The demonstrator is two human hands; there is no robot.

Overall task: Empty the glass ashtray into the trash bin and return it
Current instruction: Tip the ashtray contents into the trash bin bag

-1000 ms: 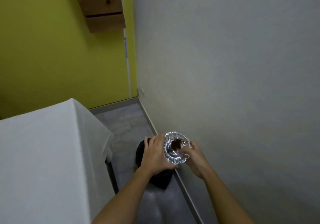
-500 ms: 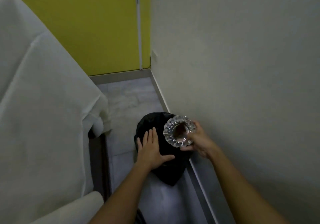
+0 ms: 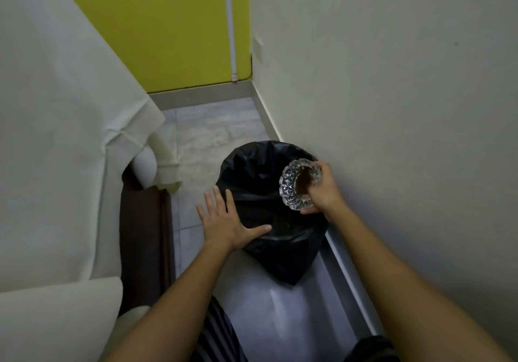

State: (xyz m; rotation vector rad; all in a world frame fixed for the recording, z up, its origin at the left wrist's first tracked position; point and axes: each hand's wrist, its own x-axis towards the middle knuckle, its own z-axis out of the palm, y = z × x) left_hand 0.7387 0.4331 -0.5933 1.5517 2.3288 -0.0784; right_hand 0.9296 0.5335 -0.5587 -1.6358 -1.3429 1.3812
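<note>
The cut-glass ashtray (image 3: 291, 186) is tilted towards the left above the right side of the trash bin (image 3: 260, 190), which is lined with a black bag. Brown residue shows in its bowl. My right hand (image 3: 323, 190) grips the ashtray by its right rim. My left hand (image 3: 224, 221) lies flat with fingers spread on the bin's near-left edge, holding nothing.
The bin stands on a grey tiled floor (image 3: 213, 131) against the pale wall (image 3: 392, 109) on the right. A white-covered table (image 3: 56, 109) with a dark wooden base (image 3: 145, 235) fills the left. A yellow wall (image 3: 173, 25) closes the far end.
My left hand has let go of the ashtray and dropped onto the bin's edge. My right hand has lowered and tilted the ashtray over the bin. The view has tipped downward.
</note>
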